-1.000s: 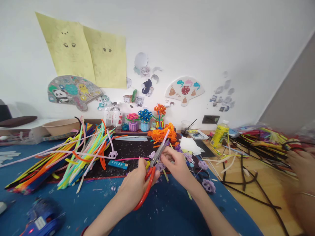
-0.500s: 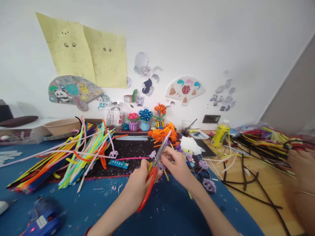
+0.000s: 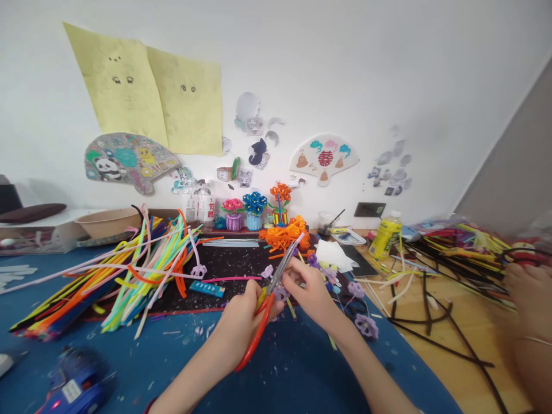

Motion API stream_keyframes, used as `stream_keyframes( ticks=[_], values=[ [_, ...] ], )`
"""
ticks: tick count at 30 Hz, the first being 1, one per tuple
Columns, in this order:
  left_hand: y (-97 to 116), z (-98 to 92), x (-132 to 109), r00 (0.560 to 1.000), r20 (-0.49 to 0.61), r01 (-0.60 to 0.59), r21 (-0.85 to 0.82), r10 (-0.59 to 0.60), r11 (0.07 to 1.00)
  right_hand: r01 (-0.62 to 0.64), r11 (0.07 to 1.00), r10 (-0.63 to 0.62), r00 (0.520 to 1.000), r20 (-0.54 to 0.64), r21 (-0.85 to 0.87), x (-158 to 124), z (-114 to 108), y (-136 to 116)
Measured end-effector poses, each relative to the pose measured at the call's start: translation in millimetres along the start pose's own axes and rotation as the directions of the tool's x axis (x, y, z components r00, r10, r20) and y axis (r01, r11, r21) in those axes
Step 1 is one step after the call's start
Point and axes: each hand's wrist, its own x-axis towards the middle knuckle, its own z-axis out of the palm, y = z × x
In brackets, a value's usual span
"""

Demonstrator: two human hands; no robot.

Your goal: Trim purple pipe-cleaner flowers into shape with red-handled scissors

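My left hand (image 3: 241, 319) is closed round the red handles of a pair of scissors (image 3: 268, 302), whose grey blades point up and away, nearly together. My right hand (image 3: 307, 290) pinches a small purple pipe-cleaner flower (image 3: 281, 293) right beside the blades. Both hands meet over the near edge of a black cutting mat (image 3: 224, 264) on a blue table cover (image 3: 172, 351). More purple flowers (image 3: 365, 325) lie just right of my right wrist.
A pile of coloured pipe cleaners (image 3: 129, 267) lies to the left, orange ones (image 3: 284, 234) behind the hands. A blue glue gun (image 3: 71, 385) sits near left. Black stems (image 3: 435, 322), a yellow bottle (image 3: 384, 234) and another person's hand (image 3: 528, 299) are on the right.
The scissor blades have come closer together beside the purple flower. Both hands stay in nearly the same place. The other person's hand at the right edge has shifted slightly.
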Motion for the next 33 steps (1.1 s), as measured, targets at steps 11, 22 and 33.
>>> stream_keyframes(
  ticks=[11, 22, 33],
  values=[
    [-8, -0.9, 4, 1.0, -0.016, -0.005, 0.09, 0.007, 0.996, -0.018, 1.0, 0.018, 1.0, -0.02, -0.017, 0, -1, -2],
    [-7, -3.9, 2, 1.0, 0.012, 0.021, 0.146, -0.023, 0.989, -0.012, 1.0, 0.011, 1.0, -0.03, -0.029, 1, -1, -2],
    [-7, -3.1, 3, 0.999, 0.032, -0.011, 0.11, 0.008, 0.994, -0.056, 0.968, 0.1, 0.98, -0.171, 0.243, 5, -3, 13]
  ],
)
